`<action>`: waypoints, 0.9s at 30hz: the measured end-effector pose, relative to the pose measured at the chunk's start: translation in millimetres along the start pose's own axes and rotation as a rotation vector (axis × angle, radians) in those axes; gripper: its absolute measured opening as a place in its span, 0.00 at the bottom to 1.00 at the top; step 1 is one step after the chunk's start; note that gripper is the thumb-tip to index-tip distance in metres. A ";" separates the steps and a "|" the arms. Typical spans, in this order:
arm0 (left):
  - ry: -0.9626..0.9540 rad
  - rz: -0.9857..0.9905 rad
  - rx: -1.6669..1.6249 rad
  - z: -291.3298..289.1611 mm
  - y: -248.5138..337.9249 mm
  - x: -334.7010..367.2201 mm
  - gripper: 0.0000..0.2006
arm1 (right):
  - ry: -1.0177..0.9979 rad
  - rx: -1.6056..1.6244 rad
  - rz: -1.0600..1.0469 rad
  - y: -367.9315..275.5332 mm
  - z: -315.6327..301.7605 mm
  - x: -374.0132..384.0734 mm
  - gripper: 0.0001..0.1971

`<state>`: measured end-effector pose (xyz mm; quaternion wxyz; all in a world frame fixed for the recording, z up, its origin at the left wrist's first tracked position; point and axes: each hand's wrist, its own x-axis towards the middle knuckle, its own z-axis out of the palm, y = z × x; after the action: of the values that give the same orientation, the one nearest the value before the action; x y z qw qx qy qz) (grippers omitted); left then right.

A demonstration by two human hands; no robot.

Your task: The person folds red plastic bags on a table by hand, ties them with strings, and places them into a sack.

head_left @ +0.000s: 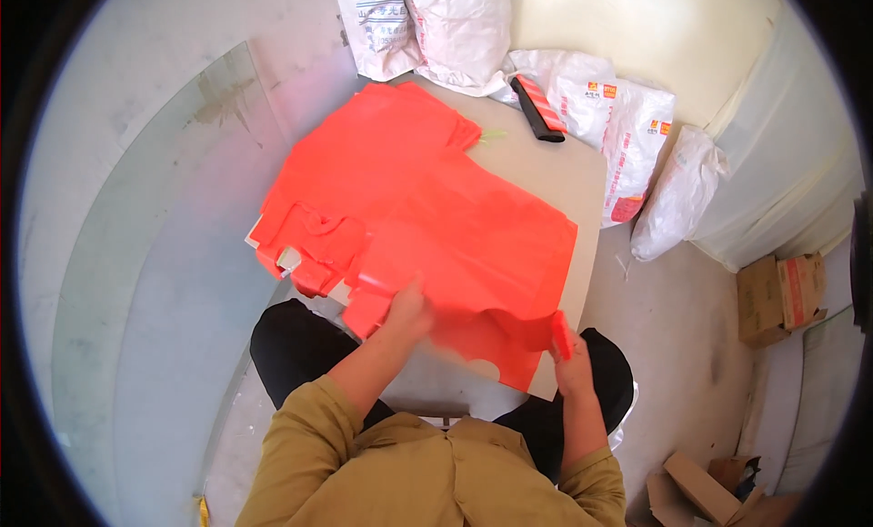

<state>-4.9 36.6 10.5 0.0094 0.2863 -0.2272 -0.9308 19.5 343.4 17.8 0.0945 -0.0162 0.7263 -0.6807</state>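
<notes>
A stack of red plastic bags (409,190) lies spread over a beige board in front of me, with cut-out handle parts at its left. My left hand (409,313) rests at the near edge of the top bag, beside a handle flap; motion blurs its fingers, and their grip cannot be made out. At the near right corner, my right hand (573,371) is closed on a small red flat piece (562,334). Whether that piece joins the bags is unclear. Between my hands the near edge of the plastic is lifted and rippled.
The beige board (568,181) sits above my knees. Near its far right edge lies a black and red bundle (539,109). White sacks (459,31) line the far side. Cardboard boxes (780,295) stand at the right; a curved glass sheet (164,254) leans at the left.
</notes>
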 end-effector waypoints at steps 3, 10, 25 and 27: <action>-0.018 -0.077 -0.103 -19.5 -34.3 41.2 0.16 | 0.130 0.035 0.007 -18.3 -12.7 -2.7 0.12; 0.037 -0.178 0.139 -33.9 -53.0 10.1 0.18 | 0.163 0.195 0.019 -7.0 -37.5 -30.3 0.14; -0.006 0.515 1.190 -61.0 36.9 -19.5 0.17 | 0.115 0.130 0.067 -26.7 -37.8 -30.4 0.17; -0.028 0.469 1.127 -54.6 38.5 -10.9 0.19 | 0.109 0.112 0.082 -53.5 -28.0 -25.5 0.18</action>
<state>29.2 -19.2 -7.2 0.0581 0.1770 -0.7419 -0.6441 34.4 370.9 75.4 0.0836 0.0559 0.6912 -0.7156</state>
